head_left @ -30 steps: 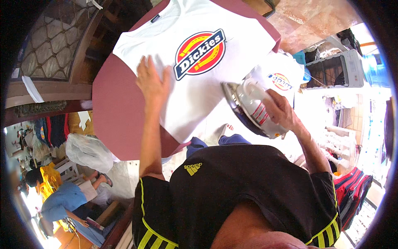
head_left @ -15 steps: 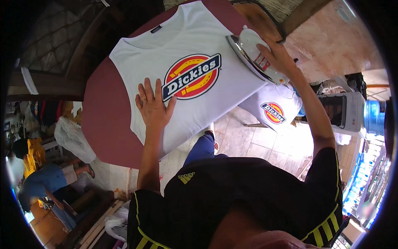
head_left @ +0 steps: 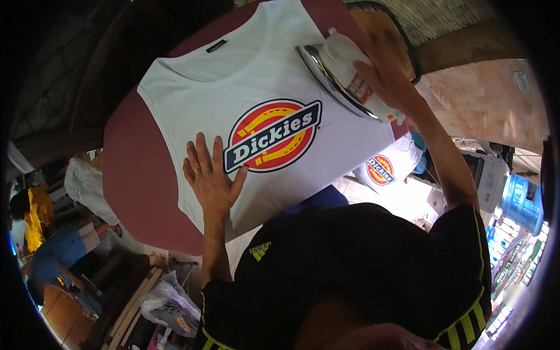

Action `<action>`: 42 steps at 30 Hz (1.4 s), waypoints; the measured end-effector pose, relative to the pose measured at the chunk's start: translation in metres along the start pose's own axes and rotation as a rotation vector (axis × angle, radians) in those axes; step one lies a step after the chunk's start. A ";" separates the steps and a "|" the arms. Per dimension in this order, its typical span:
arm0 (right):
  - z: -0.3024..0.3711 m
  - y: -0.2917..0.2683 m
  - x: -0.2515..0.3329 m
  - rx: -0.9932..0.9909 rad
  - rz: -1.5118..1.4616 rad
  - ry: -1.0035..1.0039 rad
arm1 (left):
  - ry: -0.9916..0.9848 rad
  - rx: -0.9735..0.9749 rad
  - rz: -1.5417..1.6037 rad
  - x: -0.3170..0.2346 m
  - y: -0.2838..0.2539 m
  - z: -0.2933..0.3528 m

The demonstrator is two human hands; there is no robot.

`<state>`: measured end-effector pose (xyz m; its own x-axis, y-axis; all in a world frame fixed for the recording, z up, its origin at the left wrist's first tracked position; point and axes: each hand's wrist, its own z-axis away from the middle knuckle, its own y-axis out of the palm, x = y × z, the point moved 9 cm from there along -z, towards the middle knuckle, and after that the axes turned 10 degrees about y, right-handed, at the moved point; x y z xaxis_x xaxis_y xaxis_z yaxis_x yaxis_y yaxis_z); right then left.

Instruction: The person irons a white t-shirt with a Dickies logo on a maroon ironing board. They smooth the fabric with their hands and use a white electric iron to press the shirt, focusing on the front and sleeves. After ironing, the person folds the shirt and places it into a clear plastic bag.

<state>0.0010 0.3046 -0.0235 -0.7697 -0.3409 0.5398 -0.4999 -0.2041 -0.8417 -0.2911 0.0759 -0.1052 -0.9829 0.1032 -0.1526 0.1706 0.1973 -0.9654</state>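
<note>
One maroon bench [head_left: 140, 157] is the broadest thing, showing bare to the left of the left hand [head_left: 210, 189] and its fingers [head_left: 217, 154]. One other person, in a blue top [head_left: 61, 251], bends forward well to the left of those fingers. Two white garments come next. The larger-looking is a white sleeveless shirt [head_left: 256, 93], spread face up on the bench beneath and beyond the left fingers, its wide scooped neck on the far side. Its cloth looks mostly smooth, with curved armholes and soft shading. The second white garment [head_left: 402, 154], only partly visible, is below the right hand [head_left: 394, 84], nearer the wearer, and carries a similar print.

One blue water bottle [head_left: 518, 204] stands well to the right of the right fingers. One iron [head_left: 344, 76], pale-bodied with a shiny metal edge and red markings, is over the shirt's right part, directly under the right fingers. These are curled around its handle, which they largely hide; whether the whole sole touches the cloth I cannot tell.

One emblem [head_left: 274, 135] fills the shirt's middle, just right of the left fingers: a red and yellow ring crossed by a slanting dark band with white lettering. Two hands are at work; the left lies flat, fingers spread apart, pressing on cloth and gripping nothing. One dark label [head_left: 216, 46] sits inside the neck, well beyond the left fingers, and one ring [head_left: 195, 171] circles one of them.
</note>
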 end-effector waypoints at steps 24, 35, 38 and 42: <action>-0.051 -0.099 -0.170 0.120 -0.374 0.417 | -0.864 -0.124 -0.304 0.054 -0.009 0.116; -0.082 -0.075 -0.211 -0.045 -0.485 0.383 | -0.705 -0.376 -0.242 0.051 -0.025 0.122; -0.091 -0.064 -0.228 -0.032 -0.586 0.404 | -0.675 -0.414 -0.257 0.049 -0.028 0.124; -0.086 -0.068 -0.228 -0.067 -0.529 0.464 | -0.705 -0.422 -0.245 0.055 -0.025 0.134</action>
<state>0.1763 0.4754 -0.0879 -0.4991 0.2175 0.8388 -0.8655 -0.1720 -0.4705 -0.3586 -0.0539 -0.1173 -0.7850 -0.5924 -0.1810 -0.1781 0.4957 -0.8500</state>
